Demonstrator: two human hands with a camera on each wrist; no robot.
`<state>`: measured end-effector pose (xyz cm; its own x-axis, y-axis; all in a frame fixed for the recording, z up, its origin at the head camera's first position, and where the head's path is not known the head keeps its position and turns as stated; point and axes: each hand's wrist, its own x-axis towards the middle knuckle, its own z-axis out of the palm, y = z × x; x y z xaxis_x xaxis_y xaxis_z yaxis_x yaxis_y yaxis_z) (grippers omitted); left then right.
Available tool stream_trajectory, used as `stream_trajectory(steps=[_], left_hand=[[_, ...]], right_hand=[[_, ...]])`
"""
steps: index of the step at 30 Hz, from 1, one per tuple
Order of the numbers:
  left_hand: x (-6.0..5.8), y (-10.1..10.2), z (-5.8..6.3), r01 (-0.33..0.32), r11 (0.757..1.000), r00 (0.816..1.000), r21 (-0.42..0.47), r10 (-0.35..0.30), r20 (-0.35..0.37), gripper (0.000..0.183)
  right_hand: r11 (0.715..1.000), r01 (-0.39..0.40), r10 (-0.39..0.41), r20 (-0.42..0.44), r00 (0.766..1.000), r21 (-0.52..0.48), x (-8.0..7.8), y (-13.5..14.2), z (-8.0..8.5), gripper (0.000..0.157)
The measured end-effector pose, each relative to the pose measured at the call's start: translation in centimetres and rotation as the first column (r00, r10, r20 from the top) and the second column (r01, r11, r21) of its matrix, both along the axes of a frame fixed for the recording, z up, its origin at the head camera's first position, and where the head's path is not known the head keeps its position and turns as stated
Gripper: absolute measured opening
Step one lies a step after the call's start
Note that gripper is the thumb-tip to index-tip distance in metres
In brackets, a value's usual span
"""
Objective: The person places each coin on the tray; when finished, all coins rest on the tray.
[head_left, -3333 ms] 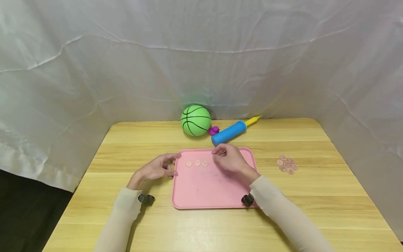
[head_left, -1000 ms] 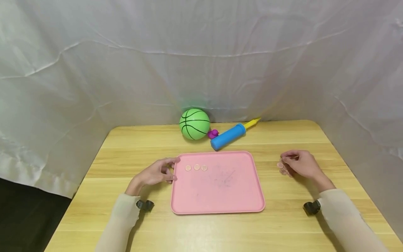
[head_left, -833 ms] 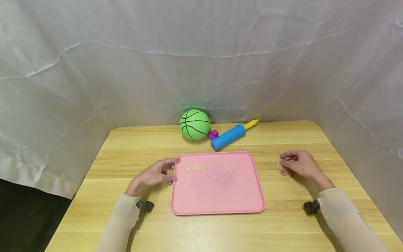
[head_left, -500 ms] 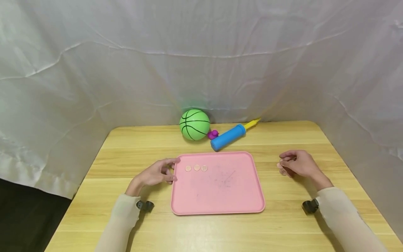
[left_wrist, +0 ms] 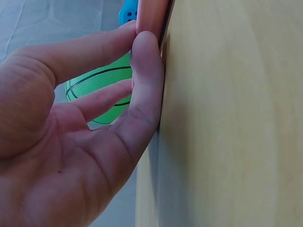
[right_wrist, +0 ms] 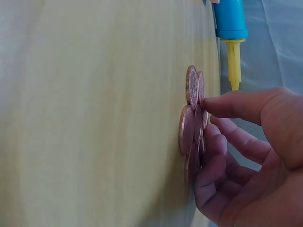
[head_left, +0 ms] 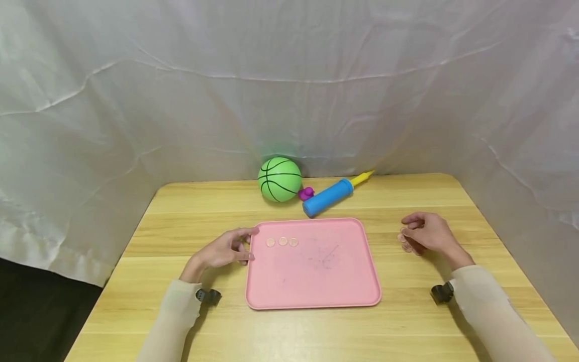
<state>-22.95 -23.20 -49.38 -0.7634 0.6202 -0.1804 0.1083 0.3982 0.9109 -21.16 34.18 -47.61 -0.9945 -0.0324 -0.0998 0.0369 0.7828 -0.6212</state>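
In the head view, my left hand [head_left: 224,247] grips the left rim of a pink tray [head_left: 316,294], thumb and fingertips at its edge. The left wrist view shows the thumb tip and a bent finger meeting at the tray's edge [left_wrist: 152,16]. Three coins [head_left: 283,242] lie in a row in the tray's upper left. To the right of the tray, my right hand [head_left: 429,232] is over a cluster of copper-coloured coins [head_left: 406,247], partly hiding it. In the right wrist view, the thumb tip touches the flat-lying coins [right_wrist: 186,130], with thumb and index finger apart.
Behind the tray stand a green ball [head_left: 279,179] with black lines, a small purple duck [head_left: 306,193] and a blue hand pump [head_left: 327,197] with a yellow nozzle. A pale curtain [head_left: 289,90] hangs along the back of the wooden table [head_left: 217,327].
From above the tray my right hand has gone right to the coin cluster, where it shifts only slightly. My left hand stays on the tray rim; the row of three coins is unchanged.
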Motion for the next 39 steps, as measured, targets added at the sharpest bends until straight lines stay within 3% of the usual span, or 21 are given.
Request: stream_trajectory(steps=[9, 16, 22, 29, 39], left_hand=[[0.1, 0.0, 0.1, -0.013, 1.000, 1.000, -0.001, 0.013, 0.016, 0.080], [0.1, 0.2, 0.4, -0.013, 1.000, 1.000, -0.011, 0.014, 0.018, 0.081], [0.0, 0.0, 0.2, -0.005, 1.000, 1.000, 0.008, 0.005, 0.018, 0.080], [0.2, -0.1, 0.2, -0.005, 1.000, 1.000, 0.011, 0.005, 0.023, 0.080], [0.2, -0.1, 0.2, -0.006, 1.000, 1.000, 0.011, 0.005, 0.025, 0.080]], right_hand=[[0.997, 0.004, 0.002, 0.081, 0.997, -0.081, -0.3, -0.7, 0.1, 0.030], [1.000, -0.008, 0.008, 0.016, 1.000, 0.009, -0.2, -1.1, 0.6, 0.031], [1.000, -0.016, 0.016, 0.015, 1.000, -0.014, -0.1, -1.6, 0.6, 0.033], [0.999, -0.023, 0.023, -0.016, 1.000, 0.046, -0.2, -2.2, 0.4, 0.028], [1.000, 0.016, -0.017, -0.044, 0.999, -0.019, -0.3, -2.7, 0.4, 0.024]])
